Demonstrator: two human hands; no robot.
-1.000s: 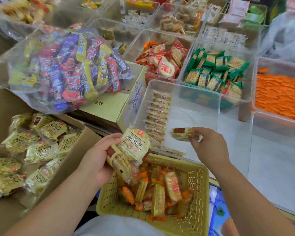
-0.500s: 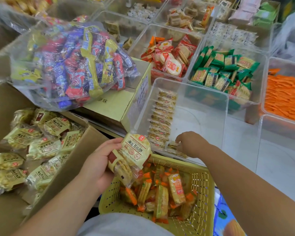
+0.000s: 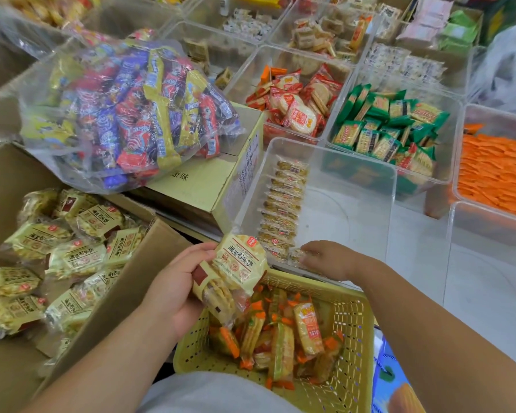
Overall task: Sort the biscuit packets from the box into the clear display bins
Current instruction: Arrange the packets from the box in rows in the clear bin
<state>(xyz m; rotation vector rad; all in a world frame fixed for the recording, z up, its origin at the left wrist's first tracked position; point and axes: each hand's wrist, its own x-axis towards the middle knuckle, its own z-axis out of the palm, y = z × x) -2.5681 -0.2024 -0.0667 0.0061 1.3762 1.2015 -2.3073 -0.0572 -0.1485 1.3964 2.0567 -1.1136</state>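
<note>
The left hand grips a stack of biscuit packets over the yellow basket, right of the cardboard box. The right hand reaches into the clear bin, blurred fingers touching the nearest packet of a row.

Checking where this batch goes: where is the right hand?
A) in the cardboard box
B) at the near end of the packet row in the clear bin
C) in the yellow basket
B: the right hand touches the nearest packet of the row inside the clear bin.
</note>
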